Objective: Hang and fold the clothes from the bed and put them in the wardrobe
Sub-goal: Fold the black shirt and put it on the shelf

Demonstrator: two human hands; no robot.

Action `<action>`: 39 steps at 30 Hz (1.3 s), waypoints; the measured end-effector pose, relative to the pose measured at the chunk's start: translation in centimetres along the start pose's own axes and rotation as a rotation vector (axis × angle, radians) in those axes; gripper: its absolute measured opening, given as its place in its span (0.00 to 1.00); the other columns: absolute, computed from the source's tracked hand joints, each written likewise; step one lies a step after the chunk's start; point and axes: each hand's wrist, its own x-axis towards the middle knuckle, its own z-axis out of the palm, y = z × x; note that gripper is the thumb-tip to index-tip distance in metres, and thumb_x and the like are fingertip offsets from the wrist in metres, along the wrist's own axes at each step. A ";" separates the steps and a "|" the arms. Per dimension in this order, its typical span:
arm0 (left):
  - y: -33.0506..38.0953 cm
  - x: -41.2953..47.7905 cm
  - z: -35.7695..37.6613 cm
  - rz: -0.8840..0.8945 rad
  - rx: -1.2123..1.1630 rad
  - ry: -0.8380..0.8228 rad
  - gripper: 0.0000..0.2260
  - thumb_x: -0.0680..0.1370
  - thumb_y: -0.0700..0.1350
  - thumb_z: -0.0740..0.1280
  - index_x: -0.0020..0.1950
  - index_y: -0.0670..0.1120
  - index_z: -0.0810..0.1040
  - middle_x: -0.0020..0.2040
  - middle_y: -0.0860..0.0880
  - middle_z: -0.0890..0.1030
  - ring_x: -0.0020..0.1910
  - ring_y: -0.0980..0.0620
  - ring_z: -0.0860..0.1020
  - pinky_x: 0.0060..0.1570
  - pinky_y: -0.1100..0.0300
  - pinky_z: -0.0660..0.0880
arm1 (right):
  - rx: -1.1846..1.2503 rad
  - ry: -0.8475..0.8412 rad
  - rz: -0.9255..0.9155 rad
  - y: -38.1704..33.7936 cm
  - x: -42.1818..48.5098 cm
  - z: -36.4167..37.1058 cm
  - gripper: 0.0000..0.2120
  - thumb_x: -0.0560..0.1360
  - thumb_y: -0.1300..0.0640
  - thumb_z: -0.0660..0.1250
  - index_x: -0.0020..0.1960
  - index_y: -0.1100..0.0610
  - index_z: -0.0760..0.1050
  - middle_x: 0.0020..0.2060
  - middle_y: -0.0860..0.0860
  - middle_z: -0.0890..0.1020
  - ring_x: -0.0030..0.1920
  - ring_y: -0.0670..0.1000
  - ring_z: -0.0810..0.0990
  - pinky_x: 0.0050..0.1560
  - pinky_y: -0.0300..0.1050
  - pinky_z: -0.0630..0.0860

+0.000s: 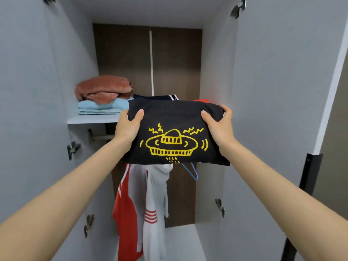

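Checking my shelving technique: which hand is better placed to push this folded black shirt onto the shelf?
Right, probably. The right hand grips the black shirt nearest the open shelf space beside the towel stack; the left hand sits in front of that stack.

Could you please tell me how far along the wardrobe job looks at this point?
Done: folded stack on the shelf; red and white garments hanging below. In hand: left hand and right hand hold the folded black shirt at shelf height. The bed is out of view.
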 end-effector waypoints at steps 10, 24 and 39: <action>1.0 15.9 2.0 0.155 -0.086 0.080 0.08 0.79 0.50 0.64 0.55 0.48 0.70 0.52 0.49 0.77 0.51 0.50 0.76 0.51 0.57 0.74 | 0.018 0.063 -0.139 -0.4 14.1 8.7 0.31 0.70 0.43 0.72 0.68 0.44 0.62 0.47 0.38 0.72 0.56 0.50 0.76 0.61 0.50 0.73; -0.5 38.3 9.4 0.102 0.144 0.160 0.16 0.79 0.53 0.62 0.63 0.45 0.73 0.60 0.46 0.78 0.57 0.43 0.75 0.56 0.54 0.70 | -0.095 0.118 -0.093 1.2 33.4 18.3 0.33 0.73 0.41 0.67 0.74 0.44 0.57 0.67 0.51 0.73 0.65 0.57 0.72 0.67 0.53 0.68; -4.1 43.8 13.6 0.480 1.037 0.263 0.12 0.81 0.45 0.58 0.63 0.47 0.75 0.61 0.43 0.76 0.60 0.40 0.73 0.55 0.48 0.70 | -0.699 -0.255 -0.221 7.4 43.6 23.9 0.24 0.78 0.42 0.60 0.72 0.47 0.65 0.73 0.58 0.64 0.70 0.63 0.65 0.71 0.54 0.62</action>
